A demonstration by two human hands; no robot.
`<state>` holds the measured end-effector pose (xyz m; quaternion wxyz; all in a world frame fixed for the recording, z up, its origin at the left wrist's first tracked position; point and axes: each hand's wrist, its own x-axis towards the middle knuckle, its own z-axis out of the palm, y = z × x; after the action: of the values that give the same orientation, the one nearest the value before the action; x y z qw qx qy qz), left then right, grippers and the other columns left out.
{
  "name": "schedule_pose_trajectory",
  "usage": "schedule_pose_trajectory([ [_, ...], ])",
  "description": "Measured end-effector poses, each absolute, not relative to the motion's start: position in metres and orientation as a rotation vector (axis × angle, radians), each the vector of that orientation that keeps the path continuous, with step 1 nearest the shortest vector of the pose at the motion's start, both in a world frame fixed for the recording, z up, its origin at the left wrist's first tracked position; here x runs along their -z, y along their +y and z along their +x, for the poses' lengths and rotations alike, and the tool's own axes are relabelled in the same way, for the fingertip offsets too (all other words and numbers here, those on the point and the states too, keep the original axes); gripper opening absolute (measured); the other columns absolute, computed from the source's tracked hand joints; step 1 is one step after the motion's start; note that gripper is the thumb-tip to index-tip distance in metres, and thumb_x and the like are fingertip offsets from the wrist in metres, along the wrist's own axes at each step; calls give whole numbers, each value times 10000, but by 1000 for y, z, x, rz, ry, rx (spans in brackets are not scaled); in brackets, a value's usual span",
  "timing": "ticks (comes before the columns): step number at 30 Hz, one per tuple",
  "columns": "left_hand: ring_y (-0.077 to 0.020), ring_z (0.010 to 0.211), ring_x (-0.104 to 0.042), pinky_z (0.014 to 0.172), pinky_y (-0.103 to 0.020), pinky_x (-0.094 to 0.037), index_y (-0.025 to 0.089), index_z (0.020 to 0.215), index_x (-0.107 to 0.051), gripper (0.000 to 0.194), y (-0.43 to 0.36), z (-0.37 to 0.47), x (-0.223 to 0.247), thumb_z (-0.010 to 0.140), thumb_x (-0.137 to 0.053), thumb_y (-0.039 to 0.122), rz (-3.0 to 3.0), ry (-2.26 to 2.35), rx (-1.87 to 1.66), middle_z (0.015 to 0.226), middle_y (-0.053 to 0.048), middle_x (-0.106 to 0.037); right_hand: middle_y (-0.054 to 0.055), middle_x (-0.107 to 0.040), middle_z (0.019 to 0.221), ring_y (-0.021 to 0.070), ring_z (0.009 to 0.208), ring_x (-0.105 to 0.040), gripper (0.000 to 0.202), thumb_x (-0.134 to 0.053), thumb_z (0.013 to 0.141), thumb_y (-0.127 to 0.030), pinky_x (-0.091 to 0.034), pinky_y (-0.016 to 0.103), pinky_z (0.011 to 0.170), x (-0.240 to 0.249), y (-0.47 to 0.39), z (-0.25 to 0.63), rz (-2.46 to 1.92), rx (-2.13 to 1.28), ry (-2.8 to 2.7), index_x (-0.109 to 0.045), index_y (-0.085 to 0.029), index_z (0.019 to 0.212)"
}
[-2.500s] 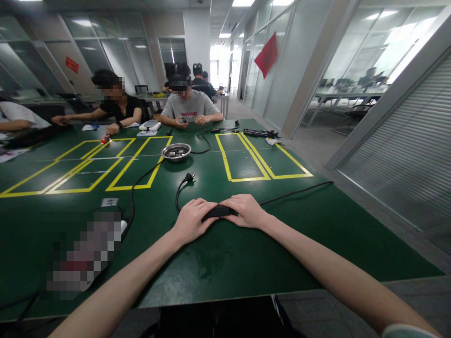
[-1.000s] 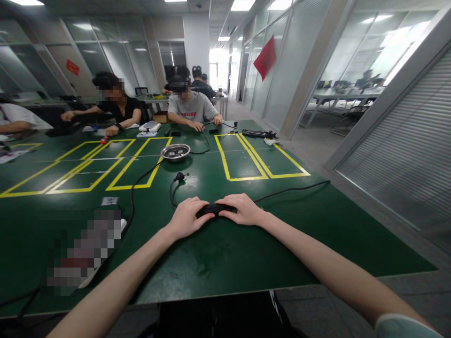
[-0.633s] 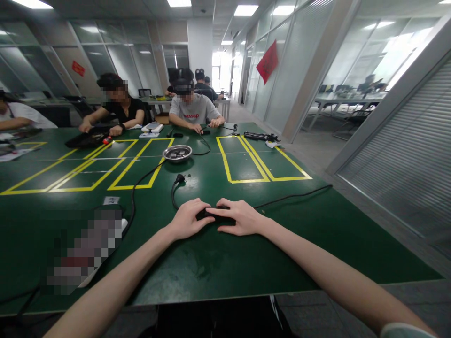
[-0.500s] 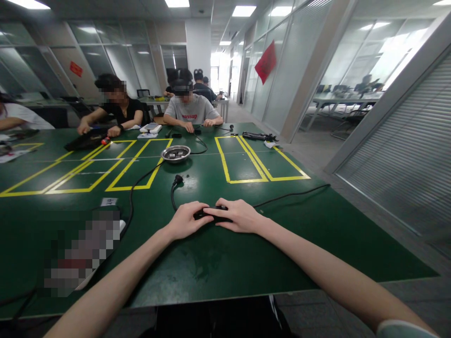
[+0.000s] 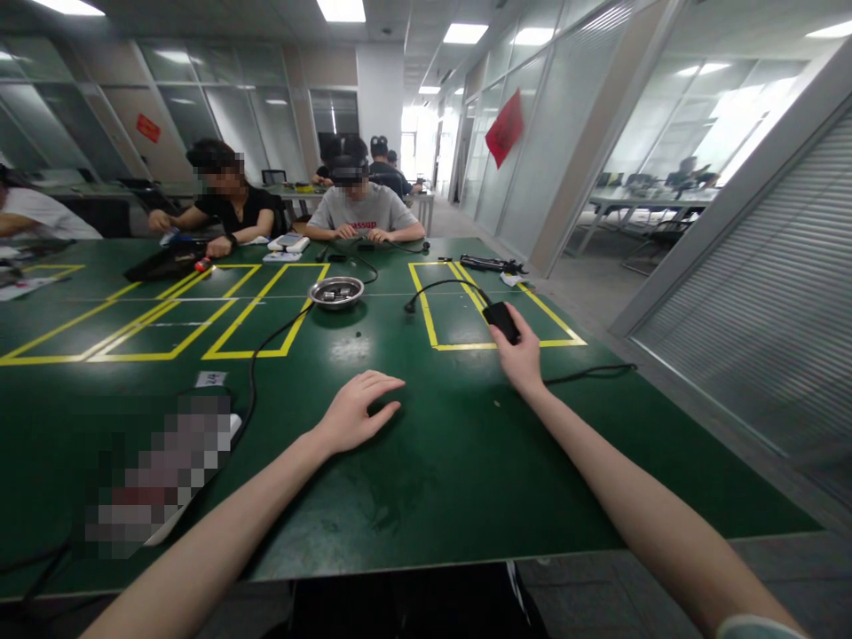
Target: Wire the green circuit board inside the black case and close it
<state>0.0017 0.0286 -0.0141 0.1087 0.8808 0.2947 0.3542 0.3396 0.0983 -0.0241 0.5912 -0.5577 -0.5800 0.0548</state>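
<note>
My right hand (image 5: 520,351) is closed around a black power adapter (image 5: 500,321), a small box with cables, above the yellow-taped rectangle at the right. One cable (image 5: 447,283) arcs left from the adapter to a plug (image 5: 409,307) by the tape line. Another black cable (image 5: 592,373) trails right from under my wrist across the green table. My left hand (image 5: 356,413) rests above the table near the middle, fingers stretched and thumb apart, with nothing in it.
A metal bowl (image 5: 336,293) with small metal parts stands farther back. A blurred-out object (image 5: 160,479) and a paper label (image 5: 211,380) lie at the left. A folded black tripod-like item (image 5: 493,264) lies at the back right. Two people (image 5: 363,213) (image 5: 230,200) work across the green table (image 5: 413,497).
My right hand has carried the adapter and its plug forward and to the right, onto the taped area. My left hand has let go of it and stays near its place.
</note>
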Motion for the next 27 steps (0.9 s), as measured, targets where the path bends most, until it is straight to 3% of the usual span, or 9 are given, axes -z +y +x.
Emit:
schedule_pose_trajectory([
  [4,-240,1081,-694,977,-435,-565,205,1237,-705,270,28,2,15,1007,-563,204,2573,881,-969,1151,-97,-770,174,-653,1422,315,1321,-603,658,-589,890,-441,-477,467,1119,26,103,367,-1452,-70,-1254,-577,-128,1468],
  [10,-233,1061,-693,961,-420,-566,199,1213,-712,250,28,2,16,1001,-578,207,2562,879,-950,1135,-94,-772,141,-741,1287,328,1165,-690,612,-672,804,-394,-535,488,1031,38,107,387,-1707,-174,-1374,-674,-179,1377],
  [15,-235,1035,-698,932,-411,-571,179,1185,-720,237,29,2,16,1000,-571,194,2585,857,-928,1104,-95,-776,128,-741,1285,321,1151,-691,596,-643,831,-401,-544,472,1005,34,107,392,-1653,-138,-1561,-668,-190,1388],
  [21,-214,1010,-700,913,-382,-575,196,1167,-726,320,30,3,19,993,-479,92,2572,872,-917,1075,-78,-777,178,-733,1228,375,1103,-685,593,-631,854,-411,-539,503,952,29,109,422,-2000,43,-1391,-651,-200,1408],
  [27,-218,1009,-701,920,-390,-575,198,1170,-732,280,27,2,17,1004,-513,145,2540,869,-899,1081,-80,-778,197,-717,1200,382,1048,-685,580,-616,875,-453,-528,514,911,38,118,437,-2125,62,-1304,-643,-206,1399],
])
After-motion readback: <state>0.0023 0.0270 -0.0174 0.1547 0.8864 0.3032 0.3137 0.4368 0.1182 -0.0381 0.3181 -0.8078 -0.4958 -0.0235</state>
